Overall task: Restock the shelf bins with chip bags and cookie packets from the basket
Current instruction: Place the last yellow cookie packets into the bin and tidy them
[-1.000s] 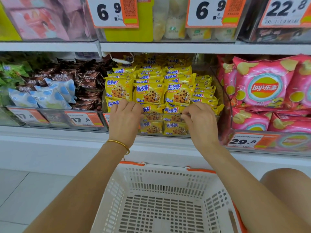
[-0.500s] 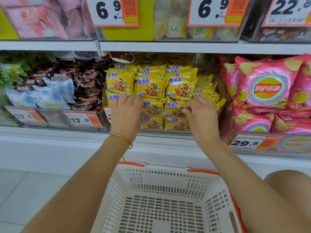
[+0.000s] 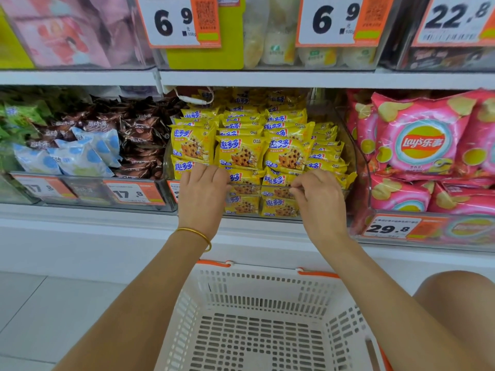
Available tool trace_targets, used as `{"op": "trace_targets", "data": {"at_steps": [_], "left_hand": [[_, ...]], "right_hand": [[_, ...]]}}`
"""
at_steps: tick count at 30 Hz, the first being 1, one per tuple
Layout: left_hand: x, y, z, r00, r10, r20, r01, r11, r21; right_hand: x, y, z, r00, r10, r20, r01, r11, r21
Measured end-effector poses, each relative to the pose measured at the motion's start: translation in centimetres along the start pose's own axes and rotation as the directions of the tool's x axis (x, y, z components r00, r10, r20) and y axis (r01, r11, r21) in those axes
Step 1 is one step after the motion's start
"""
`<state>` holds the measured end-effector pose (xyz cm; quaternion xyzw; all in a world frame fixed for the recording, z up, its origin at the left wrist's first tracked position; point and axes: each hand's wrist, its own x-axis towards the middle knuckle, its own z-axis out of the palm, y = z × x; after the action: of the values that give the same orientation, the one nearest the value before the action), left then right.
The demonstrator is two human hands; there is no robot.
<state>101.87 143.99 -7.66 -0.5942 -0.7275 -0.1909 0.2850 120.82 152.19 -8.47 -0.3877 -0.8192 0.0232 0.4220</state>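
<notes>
White shelving (image 3: 80,231) fills the upper part of the view, with clear bins of snacks standing side by side along it. Below it, between the person's two forearms, stands a white slotted plastic basket (image 3: 267,274) with orange trim at its rim, its perforated floor in plain sight. On the right of the shelf, pink chip bags (image 3: 420,145) are stacked in their own bin, which carries a price tag (image 3: 388,227) reading 29.8 on its front. Just left of them sits the clear bin (image 3: 258,186) in the middle of the shelf, packed with yellow cookie packets (image 3: 241,153) standing in rows and piled up to its front wall. Both hands are at this bin's front edge. The left hand (image 3: 201,199) rests on the left end of the rim, its fingers (image 3: 206,172) close together and bent over the edge onto the front packets; the tips are hidden, so whether they grip anything cannot be told. The right hand (image 3: 320,202) is at the right part of the rim, its fingers (image 3: 308,180) curled, with fingertips and thumb pinching the clear edge. A thin gold bangle (image 3: 197,232) circles the left wrist.
</notes>
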Motion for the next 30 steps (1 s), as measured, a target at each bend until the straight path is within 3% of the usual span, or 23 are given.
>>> {"op": "trace_targets", "data": {"at_steps": [3,8,10,12,16,25,28,30], "left_hand": [[-0.2,0.0,-0.6,1.0,-0.007,0.004,0.007,1.0,-0.002],[1.0,1.2,-2.3,0.96,0.101,-0.259,-0.094,0.995,0.041],[3.3,2.1,-2.5,0.968,0.163,-0.19,-0.15,0.985,0.084],[5.5,2.2,-2.3,0.993,0.114,-0.022,-0.111,0.987,0.117],[7.0,0.9,-1.1,0.986,-0.018,0.167,0.0,0.994,0.109],[7.1,0.7,-1.2,0.99,-0.037,0.139,0.03,0.998,0.054],[7.8,2.1,-1.5,0.998,-0.001,0.068,-0.002,0.999,0.04],[8.5,3.3,-1.3,0.996,0.05,0.076,-0.052,0.998,0.024]], "right_hand": [[0.3,-0.4,-0.5,0.999,0.003,0.043,0.001,0.996,-0.093],[2.0,-2.0,-3.1,0.99,0.02,-0.138,-0.031,0.997,-0.075],[4.2,-2.6,-2.5,0.986,0.152,-0.069,-0.153,0.988,-0.014],[6.1,-3.0,-1.3,0.961,0.274,0.049,-0.275,0.961,0.014],[7.1,-3.0,1.0,0.942,0.323,0.094,-0.332,0.938,0.097],[6.8,-1.8,-0.1,0.98,0.196,0.043,-0.199,0.977,0.071],[8.8,-1.5,-0.7,0.962,0.273,0.023,-0.273,0.949,0.155],[10.5,-1.3,-0.7,0.932,0.35,0.099,-0.363,0.899,0.243]]}}
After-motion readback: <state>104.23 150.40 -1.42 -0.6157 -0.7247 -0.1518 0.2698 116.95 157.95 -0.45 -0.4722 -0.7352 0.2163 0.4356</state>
